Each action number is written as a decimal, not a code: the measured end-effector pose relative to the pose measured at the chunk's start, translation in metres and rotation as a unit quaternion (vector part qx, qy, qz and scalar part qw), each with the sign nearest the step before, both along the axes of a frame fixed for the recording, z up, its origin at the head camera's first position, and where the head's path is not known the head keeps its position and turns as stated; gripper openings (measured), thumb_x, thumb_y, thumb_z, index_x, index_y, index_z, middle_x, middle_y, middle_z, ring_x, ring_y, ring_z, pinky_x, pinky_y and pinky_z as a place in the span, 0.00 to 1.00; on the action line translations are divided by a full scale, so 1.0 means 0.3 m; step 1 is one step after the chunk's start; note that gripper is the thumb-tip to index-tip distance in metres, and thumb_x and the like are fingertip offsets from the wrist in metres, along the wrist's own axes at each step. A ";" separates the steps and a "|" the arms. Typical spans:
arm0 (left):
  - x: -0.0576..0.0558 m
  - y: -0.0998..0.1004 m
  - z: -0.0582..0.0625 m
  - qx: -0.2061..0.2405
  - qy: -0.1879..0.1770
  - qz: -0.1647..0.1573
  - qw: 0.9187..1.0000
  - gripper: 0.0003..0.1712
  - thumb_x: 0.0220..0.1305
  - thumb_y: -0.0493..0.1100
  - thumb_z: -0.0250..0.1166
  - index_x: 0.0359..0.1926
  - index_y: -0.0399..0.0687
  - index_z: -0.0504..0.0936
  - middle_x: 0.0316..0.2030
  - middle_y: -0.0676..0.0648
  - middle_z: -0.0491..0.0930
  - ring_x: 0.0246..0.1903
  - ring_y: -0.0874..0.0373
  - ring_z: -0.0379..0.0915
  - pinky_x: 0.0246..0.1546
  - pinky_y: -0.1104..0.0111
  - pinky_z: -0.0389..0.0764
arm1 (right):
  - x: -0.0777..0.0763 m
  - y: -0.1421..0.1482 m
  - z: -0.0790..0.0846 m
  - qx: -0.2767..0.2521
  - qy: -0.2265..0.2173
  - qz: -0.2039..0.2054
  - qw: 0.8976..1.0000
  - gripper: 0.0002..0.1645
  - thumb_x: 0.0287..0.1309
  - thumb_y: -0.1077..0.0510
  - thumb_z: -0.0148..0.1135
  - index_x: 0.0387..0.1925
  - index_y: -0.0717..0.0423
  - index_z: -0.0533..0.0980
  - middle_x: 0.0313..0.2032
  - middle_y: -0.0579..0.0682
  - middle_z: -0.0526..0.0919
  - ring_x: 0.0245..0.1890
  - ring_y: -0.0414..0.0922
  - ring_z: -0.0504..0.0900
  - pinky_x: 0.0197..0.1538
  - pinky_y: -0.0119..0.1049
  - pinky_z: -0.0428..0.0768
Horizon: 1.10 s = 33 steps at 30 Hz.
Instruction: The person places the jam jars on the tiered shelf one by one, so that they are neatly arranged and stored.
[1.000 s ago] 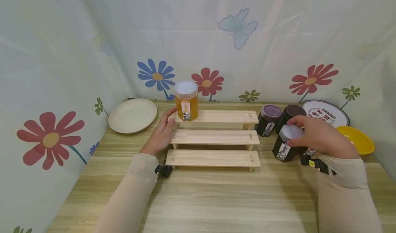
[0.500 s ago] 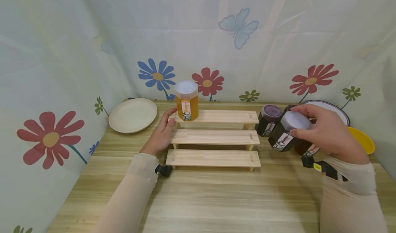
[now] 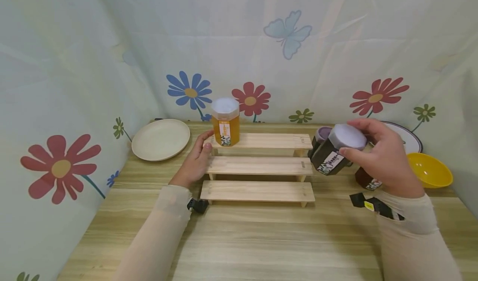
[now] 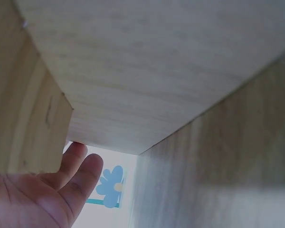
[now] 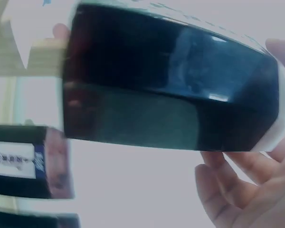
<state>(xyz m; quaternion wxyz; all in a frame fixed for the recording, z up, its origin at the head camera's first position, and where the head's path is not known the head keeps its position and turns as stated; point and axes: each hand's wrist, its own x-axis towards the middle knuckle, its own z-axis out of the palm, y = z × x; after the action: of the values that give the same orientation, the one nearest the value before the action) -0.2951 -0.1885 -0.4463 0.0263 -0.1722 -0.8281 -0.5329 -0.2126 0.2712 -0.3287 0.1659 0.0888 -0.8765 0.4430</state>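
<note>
My right hand grips a dark hexagonal jar by its pale lid. The jar hangs tilted above the table, right of a three-step wooden stand; its dark side fills much of the right wrist view. At the stand's left end, my left hand holds the upper step, thumb in front. The left wrist view shows fingers beyond a wooden leg. An amber jar with a white lid stands upright on the top step's left end. Another dark jar is partly hidden behind the held one.
A reddish-brown jar stands partly under the right hand. To its right is a yellow bowl, with a patterned white plate behind. A cream plate lies at the back left. A printed curtain closes off the back.
My right hand has lifted the dark jar off the table and carried it left and back, tilting it. My left hand and the amber jar stay in place.
</note>
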 end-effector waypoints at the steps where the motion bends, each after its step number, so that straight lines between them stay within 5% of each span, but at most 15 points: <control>1: -0.001 0.000 -0.001 0.001 -0.001 0.000 1.000 0.31 0.87 0.54 0.38 0.82 0.50 0.53 0.82 0.41 0.52 0.81 0.43 0.47 0.79 0.43 0.52 | -0.003 -0.009 -0.007 -0.011 0.012 -0.001 1.000 0.36 0.56 0.67 0.77 0.66 0.58 0.76 0.59 0.47 0.77 0.50 0.42 0.74 0.49 0.15 0.76; 10: -0.003 0.000 -0.002 0.002 0.005 -0.004 1.000 0.31 0.87 0.53 0.38 0.82 0.48 0.53 0.82 0.40 0.52 0.81 0.43 0.47 0.79 0.43 0.52 | -0.040 -0.090 -0.061 -0.140 0.102 0.015 0.985 0.36 0.53 0.75 0.73 0.63 0.57 0.77 0.58 0.47 0.79 0.51 0.45 0.79 0.55 0.21 0.80; 21: -0.004 -0.001 -0.005 0.000 -0.001 0.000 1.000 0.31 0.87 0.54 0.38 0.82 0.49 0.53 0.82 0.40 0.52 0.81 0.44 0.47 0.79 0.43 0.52 | -0.077 -0.128 -0.104 -0.126 0.114 0.022 0.985 0.34 0.53 0.74 0.75 0.62 0.65 0.76 0.56 0.46 0.81 0.51 0.39 0.80 0.55 0.21 0.79; 33: -0.008 0.000 -0.010 -0.001 -0.005 0.007 1.000 0.31 0.87 0.55 0.38 0.82 0.51 0.54 0.82 0.40 0.53 0.80 0.43 0.49 0.79 0.43 0.52 | -0.075 -0.144 -0.098 -0.093 0.088 0.006 0.992 0.37 0.57 0.70 0.77 0.67 0.64 0.74 0.61 0.53 0.78 0.55 0.32 0.78 0.57 0.18 0.75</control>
<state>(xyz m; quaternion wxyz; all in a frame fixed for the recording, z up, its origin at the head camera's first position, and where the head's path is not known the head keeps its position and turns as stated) -0.2974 -0.1885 -0.4492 0.0257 -0.1635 -0.8298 -0.5330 -0.2351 0.2280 -0.3581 0.2472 0.1169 -0.8128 0.5144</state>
